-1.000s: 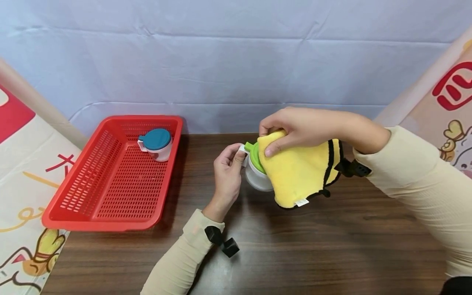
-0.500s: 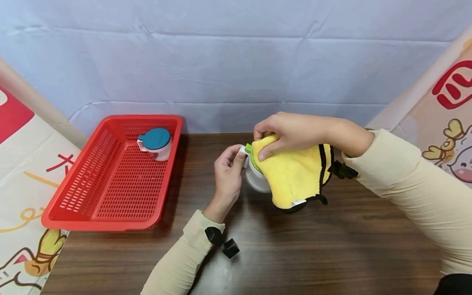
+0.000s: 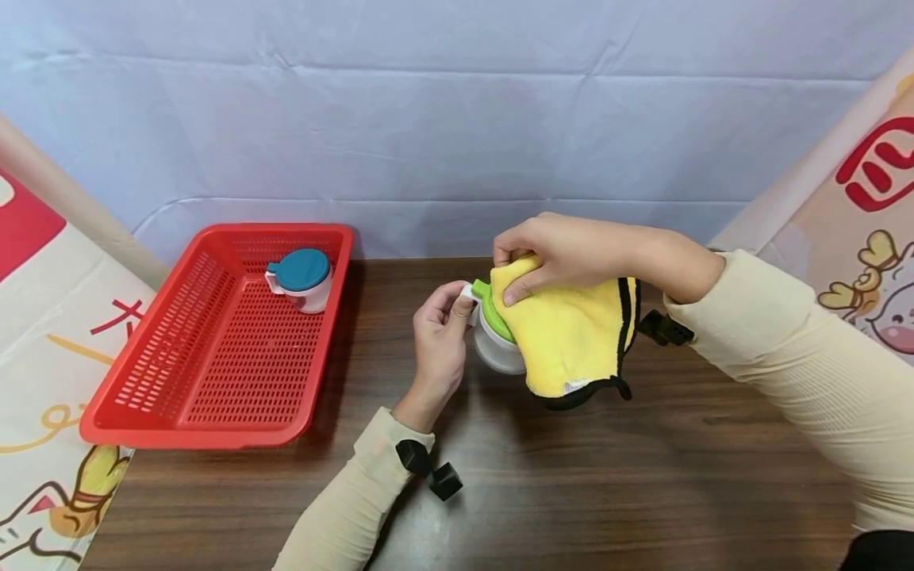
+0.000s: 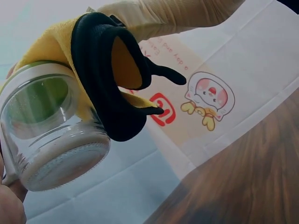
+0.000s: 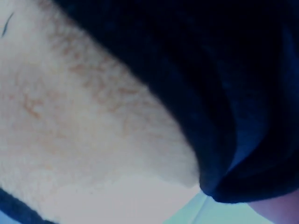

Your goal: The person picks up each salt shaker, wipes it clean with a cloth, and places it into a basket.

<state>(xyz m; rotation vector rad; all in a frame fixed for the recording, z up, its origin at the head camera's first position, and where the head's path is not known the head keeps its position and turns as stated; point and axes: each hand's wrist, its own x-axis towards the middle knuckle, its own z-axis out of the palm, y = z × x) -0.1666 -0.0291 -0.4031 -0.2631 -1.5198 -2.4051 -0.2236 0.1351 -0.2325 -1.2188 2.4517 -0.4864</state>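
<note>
My left hand [image 3: 441, 337] grips the white handle of a clear glass seasoning jar [image 4: 56, 140] with a green lid [image 3: 493, 313]. The jar is held above the wooden table, its base showing in the left wrist view. With thumb and fingers, my right hand [image 3: 564, 254] pinches a yellow cloth [image 3: 571, 333] edged in black. The cloth lies over the right part of the lid and hangs down past the jar's side. In the right wrist view the cloth [image 5: 93, 116] fills most of the picture, blurred and close.
A red plastic basket [image 3: 303, 396] with slotted walls stands on the table at the left. In its far right corner sits a second jar with a blue lid [image 3: 303, 270]. A pale cloth backdrop [image 3: 457, 143] rises behind the table [image 3: 607, 484], with printed sheets at both sides.
My right hand has shifted a little left with the cloth over the green lid, then back slightly, uncovering some of it. The left hand has held the jar almost still.
</note>
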